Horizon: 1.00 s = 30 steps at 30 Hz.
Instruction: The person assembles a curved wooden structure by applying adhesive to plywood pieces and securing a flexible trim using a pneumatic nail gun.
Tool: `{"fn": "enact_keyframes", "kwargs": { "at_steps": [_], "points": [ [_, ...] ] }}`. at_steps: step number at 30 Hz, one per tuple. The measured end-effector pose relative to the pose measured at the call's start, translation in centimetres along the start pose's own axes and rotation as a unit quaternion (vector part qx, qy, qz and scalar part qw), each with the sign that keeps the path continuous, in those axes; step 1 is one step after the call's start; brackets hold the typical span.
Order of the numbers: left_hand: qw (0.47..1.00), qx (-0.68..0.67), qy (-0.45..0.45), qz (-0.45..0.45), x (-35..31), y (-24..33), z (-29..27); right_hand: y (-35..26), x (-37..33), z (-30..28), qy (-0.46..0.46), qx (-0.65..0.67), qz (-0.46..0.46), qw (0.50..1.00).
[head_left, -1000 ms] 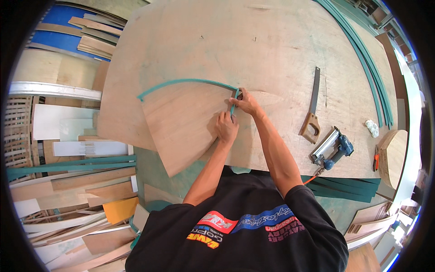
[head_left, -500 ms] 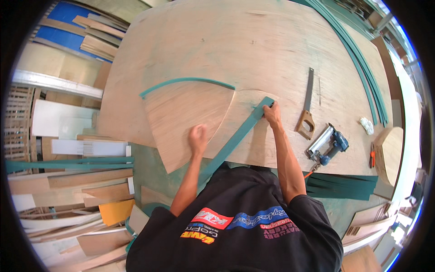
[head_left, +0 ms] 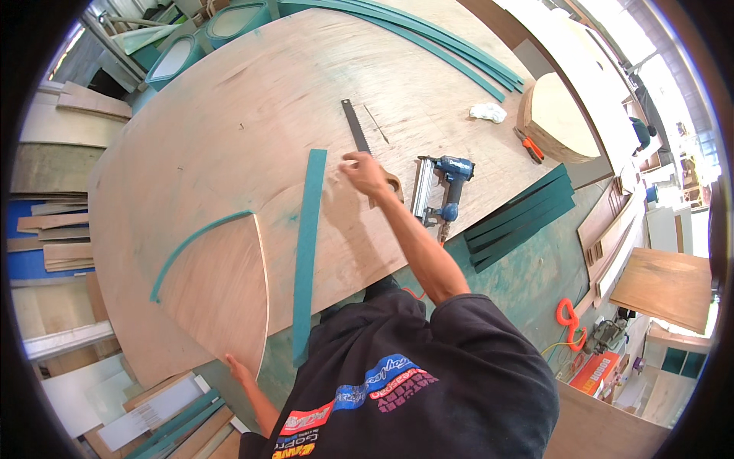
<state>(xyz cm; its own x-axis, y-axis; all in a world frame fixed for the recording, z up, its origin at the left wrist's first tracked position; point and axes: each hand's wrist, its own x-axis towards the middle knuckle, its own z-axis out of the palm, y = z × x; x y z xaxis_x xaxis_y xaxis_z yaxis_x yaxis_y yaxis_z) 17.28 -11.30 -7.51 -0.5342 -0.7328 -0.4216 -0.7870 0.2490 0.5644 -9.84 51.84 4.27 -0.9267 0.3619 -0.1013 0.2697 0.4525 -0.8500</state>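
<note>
- Fan-shaped panel lies at the near left of the worktable, a thin teal strip along its curved far edge.
- Left hand is at the panel's near edge; I cannot tell whether its fingers grip it.
- Right hand, slightly blurred, is beside the handsaw, wrist partly over the handle; its loosely bent fingers are parted and empty.
- Loose teal strip lies right of the panel, running past the table's near edge.
- Writing shows as coloured printed patches on the black shirt, pale lettering on the blue nail gun and large letters on the orange box at near right.
- Half a second ago the right hand held the loose strip's far end; now it is off it.
- The left hand has moved nearer, and the view has swung right.
</note>
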Motion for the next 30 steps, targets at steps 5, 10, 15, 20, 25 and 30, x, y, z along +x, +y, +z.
{"fn": "enact_keyframes", "kwargs": {
  "at_steps": [5,10,15,20,25,30],
  "points": [
    [0.993,0.092,0.053,0.05,1.6,-2.6,0.1,9.9,3.5,-15.2,0.278,-0.08,-0.04,0.956],
    [0.937,0.279,0.192,0.083,-4.0,-3.7,0.3,24.7,10.8,-25.5,0.339,-0.276,-0.037,0.899],
    [0.983,0.112,0.14,-0.051,-8.1,2.7,-0.5,37.2,17.5,-36.8,0.24,-0.421,-0.125,0.866],
    [0.979,0.168,0.107,-0.052,-10.0,7.9,-6.6,38.7,22.0,-40.0,0.098,-0.37,-0.098,0.919],
    [0.967,0.211,0.084,-0.113,-13.8,15.7,-10.3,34.7,20.8,-35.4,0.093,-0.475,-0.02,0.875],
    [0.978,0.179,0.097,-0.042,-12.8,13.6,-9.8,24.1,18.2,-31.4,0.1,-0.458,0.028,0.883]
  ]
}}
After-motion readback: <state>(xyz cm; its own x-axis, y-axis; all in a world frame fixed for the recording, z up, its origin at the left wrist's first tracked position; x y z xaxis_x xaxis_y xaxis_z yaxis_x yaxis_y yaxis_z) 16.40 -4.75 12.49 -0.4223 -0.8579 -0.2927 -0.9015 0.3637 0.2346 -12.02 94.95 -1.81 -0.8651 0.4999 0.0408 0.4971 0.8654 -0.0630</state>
